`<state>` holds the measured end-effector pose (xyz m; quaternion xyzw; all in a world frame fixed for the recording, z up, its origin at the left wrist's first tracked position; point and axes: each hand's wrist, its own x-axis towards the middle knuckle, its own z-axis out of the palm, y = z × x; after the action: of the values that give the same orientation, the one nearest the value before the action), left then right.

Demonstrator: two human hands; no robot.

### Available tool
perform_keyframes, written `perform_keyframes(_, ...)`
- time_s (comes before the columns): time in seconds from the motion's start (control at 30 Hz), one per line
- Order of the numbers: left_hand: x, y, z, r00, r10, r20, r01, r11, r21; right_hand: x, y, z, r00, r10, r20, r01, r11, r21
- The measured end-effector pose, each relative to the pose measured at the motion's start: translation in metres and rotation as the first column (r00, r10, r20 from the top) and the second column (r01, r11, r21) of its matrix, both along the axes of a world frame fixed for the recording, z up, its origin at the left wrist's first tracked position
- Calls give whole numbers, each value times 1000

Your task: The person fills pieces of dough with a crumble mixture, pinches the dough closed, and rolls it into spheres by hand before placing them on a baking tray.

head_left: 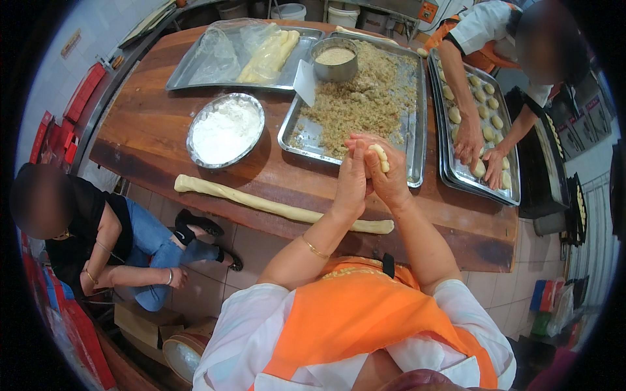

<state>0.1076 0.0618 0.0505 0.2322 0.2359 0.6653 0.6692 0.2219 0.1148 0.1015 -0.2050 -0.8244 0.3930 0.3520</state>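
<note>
- Our left hand point(351, 177) and right hand point(390, 184) are together; the right curls around a dough piece point(379, 158), while we cannot tell whether the left grips it too.
- The piece's long axis tilts from eleven to five o'clock.
- From our hands, the crumbly filling point(355, 114) lies at twelve, in a metal tray point(297, 138).
- The dough rope point(280, 206) lies at eight, running nine to three, mostly nearer our left.
- Beneath is a wooden table point(140, 127); a flour bowl point(259, 140) sits at ten.
- A co-worker point(456, 78) works at two; someone seated point(107, 241) is at nine.
</note>
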Motion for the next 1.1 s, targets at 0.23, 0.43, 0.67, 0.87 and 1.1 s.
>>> perform_keyframes(0.23, -16, -14, 11, 972, -196, -132, 212, 971, 115, -11, -9, 1, 930, -190, -315, 176, 982, -73)
perform_keyframes(0.43, 4, -12, 9, 956, -18, -294, 14, 1000, -18, -2, -11, -13, 979, -85, -187, 62, 990, -127)
perform_keyframes(0.67, -3, -15, 15, 967, -76, -243, 100, 991, 90, -14, -25, 1, 876, -251, -412, 146, 952, -270)
perform_keyframes(0.87, 4, -14, 5, 942, -79, -326, 86, 996, 6, 6, -13, -8, 988, -106, -110, 104, 994, -27)
perform_keyframes(1.1, -5, -17, 2, 927, -154, -341, 215, 965, 149, -4, -21, -8, 908, -249, -336, 184, 959, -214)
